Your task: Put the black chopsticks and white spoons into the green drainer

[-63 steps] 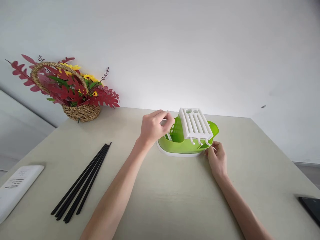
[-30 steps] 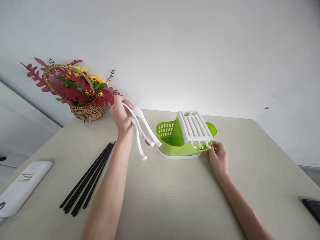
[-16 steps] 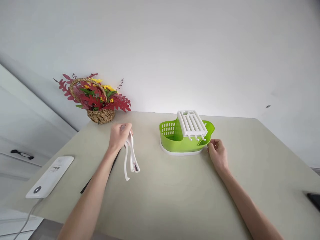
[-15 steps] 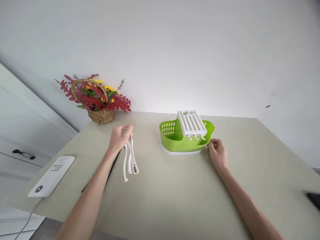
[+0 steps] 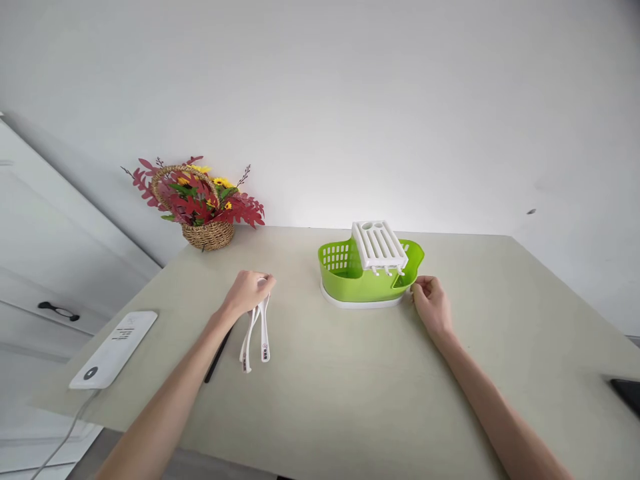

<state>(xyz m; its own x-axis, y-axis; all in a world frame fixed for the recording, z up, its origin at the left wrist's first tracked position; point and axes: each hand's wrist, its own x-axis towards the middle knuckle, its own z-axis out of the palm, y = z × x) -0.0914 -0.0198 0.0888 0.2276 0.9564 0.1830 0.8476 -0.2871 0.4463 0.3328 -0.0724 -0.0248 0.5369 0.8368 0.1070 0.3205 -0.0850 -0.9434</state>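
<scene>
My left hand (image 5: 250, 291) is closed around several white spoons (image 5: 265, 333) near their bowl ends. Their handles splay apart and point down toward me, with small dark labels near the tips. A thin black stick (image 5: 217, 357) lies partly hidden beneath that forearm. My right hand (image 5: 433, 307) has its fingers curled against the right end of a green plastic basket (image 5: 345, 288), low down; the fingertips are partly hidden. The basket stands on a white base tray (image 5: 360, 305). Across its middle sits a slotted white rack (image 5: 381, 247) with two round holes and small hooks in front.
A wicker basket (image 5: 207, 236) of red leaves and yellow flowers stands at the back left by the wall. A white power strip (image 5: 114, 350) with a cable lies along the left table edge. Part of a black object (image 5: 625, 393) shows at the far right.
My left hand has moved slightly right and toward me with the spoons, whose handles now spread differently. My right hand stays at the basket's end. The view has shifted a little.
</scene>
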